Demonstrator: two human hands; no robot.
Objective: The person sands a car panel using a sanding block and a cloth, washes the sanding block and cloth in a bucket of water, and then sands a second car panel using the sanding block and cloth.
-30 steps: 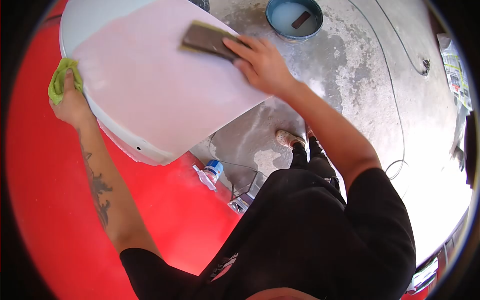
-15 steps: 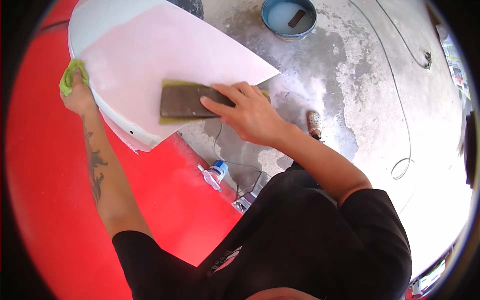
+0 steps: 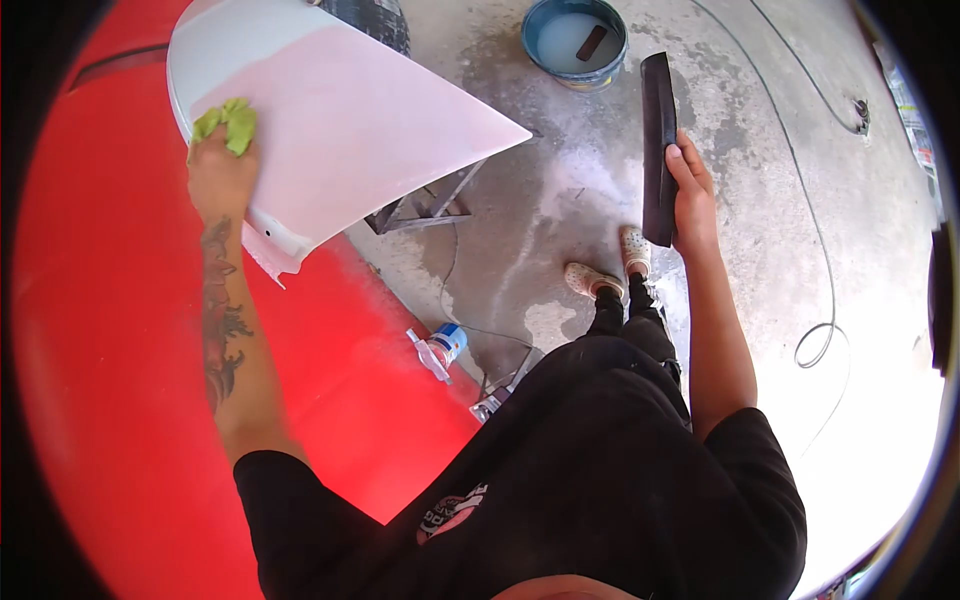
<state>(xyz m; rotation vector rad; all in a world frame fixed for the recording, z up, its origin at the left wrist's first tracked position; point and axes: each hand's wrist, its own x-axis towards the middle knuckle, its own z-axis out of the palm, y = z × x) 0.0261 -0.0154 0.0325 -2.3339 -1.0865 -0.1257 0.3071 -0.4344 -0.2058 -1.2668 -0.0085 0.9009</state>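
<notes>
My left hand [image 3: 222,178] grips a crumpled yellow-green cloth [image 3: 238,125] at the left edge of a white and pale pink panel [image 3: 340,120]. Away from the panel, on the right, my right hand [image 3: 692,190] holds a long dark sanding block [image 3: 657,150] on edge above the concrete floor, thumb on its near side. The panel's pointed corner faces right, and a metal stand [image 3: 432,208] shows beneath it.
A blue bucket [image 3: 535,55] of cloudy water with a dark block in it stands at the top. A red surface [image 3: 120,330] fills the left. A blue-labelled can [image 3: 447,342] sits low centre. A hose [image 3: 790,145] crosses the floor, and a tire [image 3: 375,20] is behind the panel.
My right hand has lifted the sanding block off the panel and moved right. My left hand with the cloth has shifted right, onto the panel's edge. The view has shifted slightly.
</notes>
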